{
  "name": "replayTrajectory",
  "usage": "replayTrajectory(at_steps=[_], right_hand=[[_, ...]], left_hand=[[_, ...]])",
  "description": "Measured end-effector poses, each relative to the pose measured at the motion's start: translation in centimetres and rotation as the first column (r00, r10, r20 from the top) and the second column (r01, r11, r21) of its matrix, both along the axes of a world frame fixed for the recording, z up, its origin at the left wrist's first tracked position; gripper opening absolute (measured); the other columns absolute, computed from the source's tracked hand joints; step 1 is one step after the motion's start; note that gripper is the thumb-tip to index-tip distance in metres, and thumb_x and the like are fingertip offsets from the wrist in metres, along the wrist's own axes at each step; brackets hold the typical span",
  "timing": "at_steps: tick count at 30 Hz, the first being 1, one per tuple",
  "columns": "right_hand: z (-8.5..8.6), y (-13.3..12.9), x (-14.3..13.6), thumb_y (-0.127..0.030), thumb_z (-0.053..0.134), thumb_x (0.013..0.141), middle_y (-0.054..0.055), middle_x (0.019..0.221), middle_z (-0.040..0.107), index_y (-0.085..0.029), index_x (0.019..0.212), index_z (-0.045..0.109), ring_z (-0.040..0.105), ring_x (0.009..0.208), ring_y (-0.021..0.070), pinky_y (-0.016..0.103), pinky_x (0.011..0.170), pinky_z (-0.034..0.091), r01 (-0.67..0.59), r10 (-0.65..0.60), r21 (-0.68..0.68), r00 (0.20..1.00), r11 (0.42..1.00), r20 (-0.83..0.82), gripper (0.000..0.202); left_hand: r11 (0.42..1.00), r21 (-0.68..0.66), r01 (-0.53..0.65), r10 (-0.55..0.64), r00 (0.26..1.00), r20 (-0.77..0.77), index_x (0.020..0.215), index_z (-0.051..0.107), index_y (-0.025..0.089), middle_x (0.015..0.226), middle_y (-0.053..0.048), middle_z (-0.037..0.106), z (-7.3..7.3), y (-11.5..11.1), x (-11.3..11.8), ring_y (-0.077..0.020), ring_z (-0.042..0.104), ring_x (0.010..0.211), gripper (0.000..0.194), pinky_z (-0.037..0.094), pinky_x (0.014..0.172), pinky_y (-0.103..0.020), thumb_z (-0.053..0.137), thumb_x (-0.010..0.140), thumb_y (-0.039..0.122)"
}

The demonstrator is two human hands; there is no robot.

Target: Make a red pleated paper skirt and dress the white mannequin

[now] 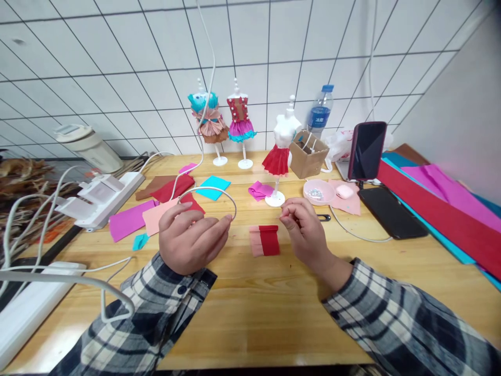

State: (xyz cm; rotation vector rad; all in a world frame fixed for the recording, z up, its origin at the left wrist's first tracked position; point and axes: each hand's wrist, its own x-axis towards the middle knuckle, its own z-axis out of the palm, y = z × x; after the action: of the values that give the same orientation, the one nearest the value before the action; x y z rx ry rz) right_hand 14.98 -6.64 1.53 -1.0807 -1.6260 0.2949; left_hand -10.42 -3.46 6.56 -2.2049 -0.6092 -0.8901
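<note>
My left hand [191, 237] is closed on a thin white cable [211, 189], which bows in a loop between thumb and fingertips. My right hand [307, 230] is pinched, thumb against fingers; anything between them is too small or hidden to make out. Between my hands, a small pleated piece of pink and red crepe paper [265, 241] lies flat on the wooden table [250, 308]. Just behind my right hand stands a white mini dress form [287, 130] wearing a red pleated skirt [276, 160]. A dark clip [324, 218] lies beside that hand.
Two dressed mini forms [209, 117] [240, 112] stand at the back. Paper scraps [131, 219] lie left, near a power strip [107, 201]. To the right are a pink dish [319, 192], cardboard box [309, 156], propped phone [367, 151], black phone [393, 211] and long paper strips [442, 203].
</note>
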Motion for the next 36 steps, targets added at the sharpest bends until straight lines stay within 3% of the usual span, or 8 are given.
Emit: replayTrajectory(at_steps=[9, 36], right_hand=[[-0.1, -0.4, -0.2, -0.018, 0.05, 0.094, 0.005, 0.096, 0.053, -0.022, 0.086, 0.054, 0.054, 0.092, 0.0182, 0.033, 0.082, 0.045, -0.129, 0.128, 0.01, 0.992, 0.992, 0.018, 0.009], [0.1, -0.6, -0.2, -0.021, 0.05, 0.095, 0.006, 0.098, 0.054, -0.022, 0.087, 0.054, 0.054, 0.09, 0.0183, 0.033, 0.078, 0.046, -0.15, 0.151, -0.016, 0.987, 0.989, 0.047, 0.009]], left_hand=[[1.0, -0.001, 0.018, -0.018, 0.999, 0.051, 0.093, 0.066, 0.026, 0.06, 0.009, 0.071, 0.2, -1.0, 0.4, -0.0158, 0.054, 0.057, 0.029, 0.038, 0.078, -0.039, 0.079, 0.068, 0.019], [0.999, 0.0, 0.051, -0.051, 0.997, 0.055, 0.087, 0.066, 0.026, 0.057, 0.011, 0.069, 0.3, -2.1, 1.1, -0.0118, 0.052, 0.053, 0.021, 0.036, 0.079, -0.038, 0.077, 0.071, 0.02]])
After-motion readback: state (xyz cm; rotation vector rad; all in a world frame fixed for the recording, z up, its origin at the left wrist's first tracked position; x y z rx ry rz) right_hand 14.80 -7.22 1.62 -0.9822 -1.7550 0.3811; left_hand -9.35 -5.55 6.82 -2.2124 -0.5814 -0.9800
